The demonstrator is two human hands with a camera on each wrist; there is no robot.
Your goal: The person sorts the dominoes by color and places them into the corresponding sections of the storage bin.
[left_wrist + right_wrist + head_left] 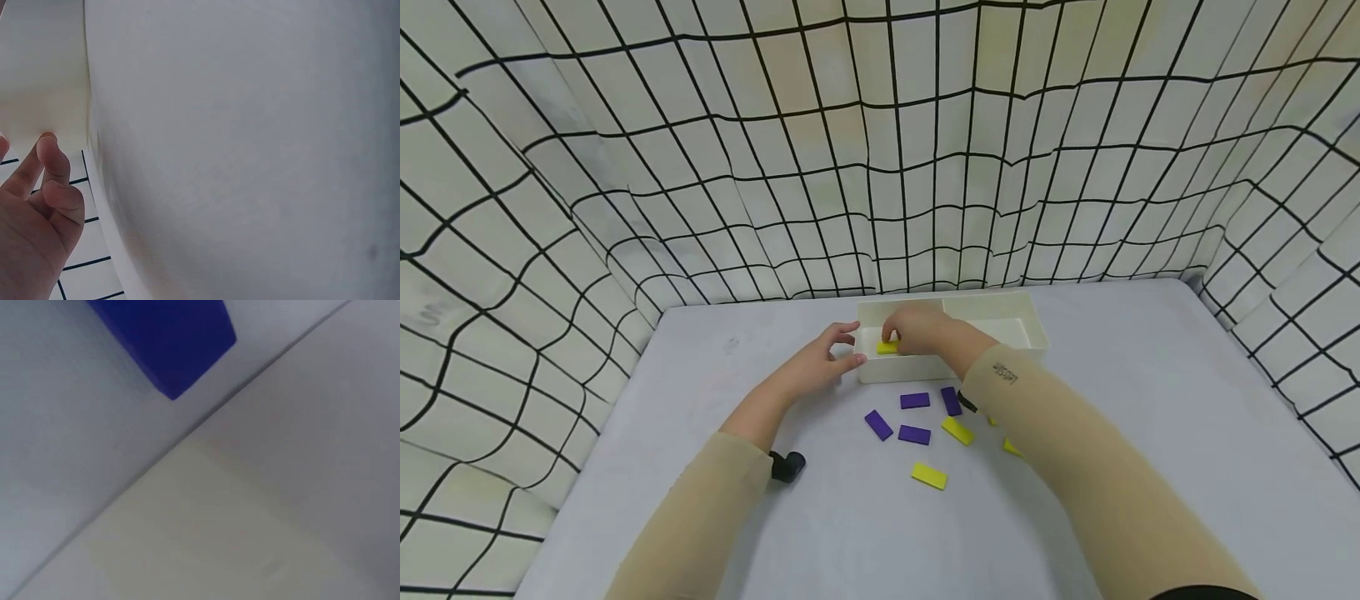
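Note:
A white two-part box (pixel 895 369) stands at the back of the table. My right hand (pixel 917 327) reaches down into its left compartment, and the fingertips pinch a yellow block (pixel 887 347) low inside it. At the box's left end, my left hand (pixel 816 362) rests with thumb and fingers spread against the wall. The left wrist view shows this left hand (pixel 44 212) with its fingertips by the pale box wall (pixel 47 94). In the right wrist view a purple block (pixel 175 344) lies close to the box wall (pixel 206 519); the right hand is out of sight there.
Several purple blocks (pixel 914 435) and yellow blocks (pixel 929 476) lie scattered in front of the box, some partly behind the right sleeve (pixel 1060 433). The box's right compartment (pixel 1000 333) shows its floor. Black netting (pixel 895 171) over white walls surrounds the table (pixel 700 375).

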